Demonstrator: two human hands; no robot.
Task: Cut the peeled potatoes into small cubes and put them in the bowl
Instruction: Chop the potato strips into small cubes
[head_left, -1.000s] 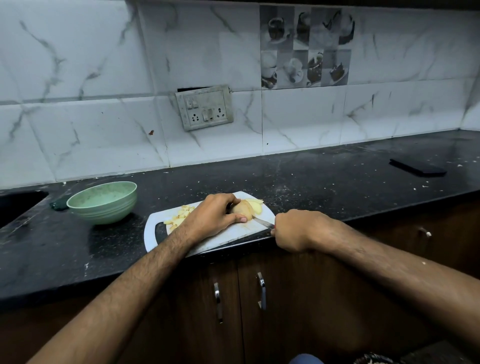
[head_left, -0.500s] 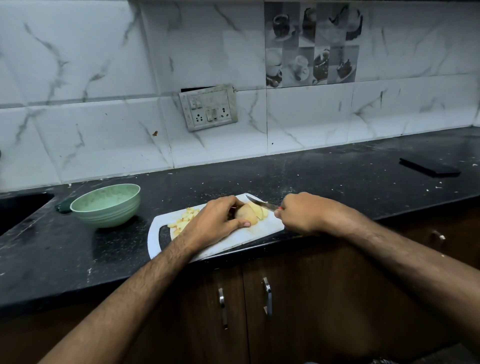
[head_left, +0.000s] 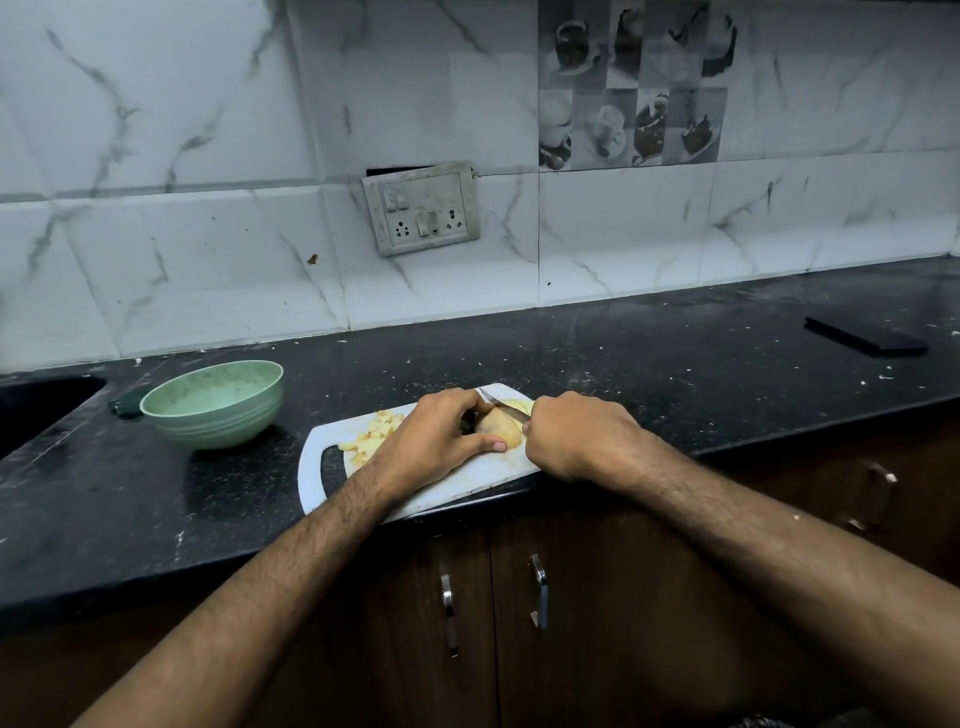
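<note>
Bare tabletop (head_left: 649, 364) lies open between the cutting board (head_left: 311, 467) and the phone (head_left: 865, 340) far right. Left of the board the bowl (head_left: 213, 405) stands, the sink (head_left: 41, 405) beyond it.

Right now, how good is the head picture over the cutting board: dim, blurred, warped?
Head view: light is dim and cool, the dark countertop swallowing detail; wide-angle bending shows along the wall tiles and counter edge; the left hand and right hand hide most of the potato; the knife blade is thin but readable; the cut pieces on the cutting board look soft.
</note>
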